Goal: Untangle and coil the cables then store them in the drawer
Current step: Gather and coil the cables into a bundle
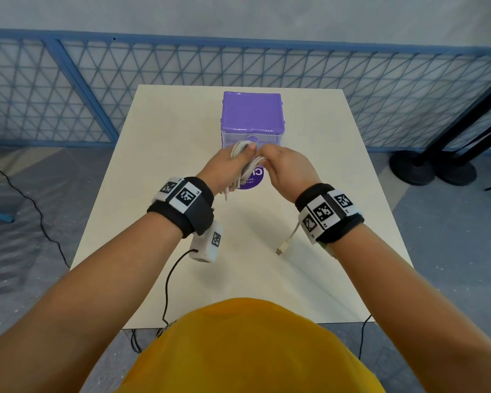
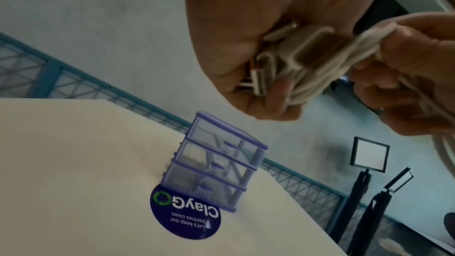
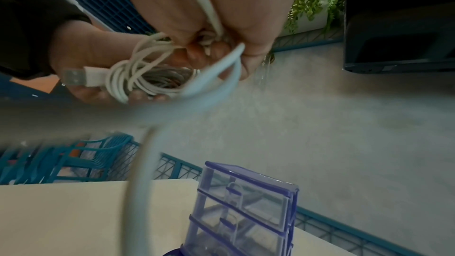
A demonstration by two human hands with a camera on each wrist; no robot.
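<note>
A bundle of white cables [image 1: 243, 165] hangs above the table, held between both hands just in front of the purple three-drawer unit [image 1: 251, 117]. My left hand [image 1: 224, 168] grips the coiled part, with a USB plug [image 3: 74, 77] sticking out of the coil [image 3: 142, 79]. My right hand [image 1: 281, 165] pinches strands of the same bundle [image 2: 307, 61] beside the left hand [image 2: 258, 55]. One loose strand [image 3: 140, 182] drops from the right hand [image 3: 209, 17] to the table, and its plug end [image 1: 284, 246] lies under my right wrist. All three drawers [image 2: 216, 163] look closed.
The drawer unit stands at the far middle of the cream table [image 1: 167, 143], behind a round purple sticker [image 1: 253, 181]. A blue mesh fence [image 1: 125, 80] runs behind the table. Black stanchion bases [image 1: 431, 168] stand on the floor at the right.
</note>
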